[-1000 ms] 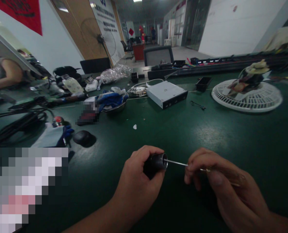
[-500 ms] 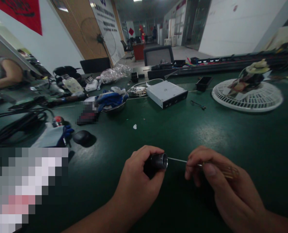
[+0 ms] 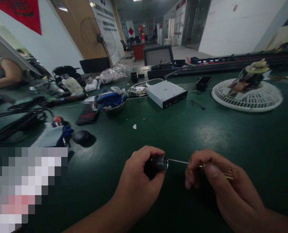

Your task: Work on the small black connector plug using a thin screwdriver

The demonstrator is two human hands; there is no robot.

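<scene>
My left hand (image 3: 142, 174) is wrapped round a short black cylinder (image 3: 159, 162) with a metallic rim, its round end facing right. In my right hand (image 3: 221, 181) is a screwdriver (image 3: 226, 171) with a clear amber handle and a thin steel shaft. The shaft points left, and its tip is at the cylinder's rim; whether it sits inside or just behind the edge I cannot tell. Both hands are held low over the dark green table (image 3: 110, 194). The back part of the cylinder is hidden by my left fingers.
Beyond my hands lie a white scrap (image 3: 134, 126), an optical disc drive (image 3: 166, 93), a black tray (image 3: 204, 83) and a white fan grille with motor (image 3: 247, 95). Leftward are a black mouse (image 3: 82, 137), a bowl with blue cloth (image 3: 113, 98) and black cables (image 3: 20, 124). A person sits far left.
The fingers of my right hand have shifted slightly down round the screwdriver, and its shaft has tilted a little. My left hand and the cylinder are nearly still.
</scene>
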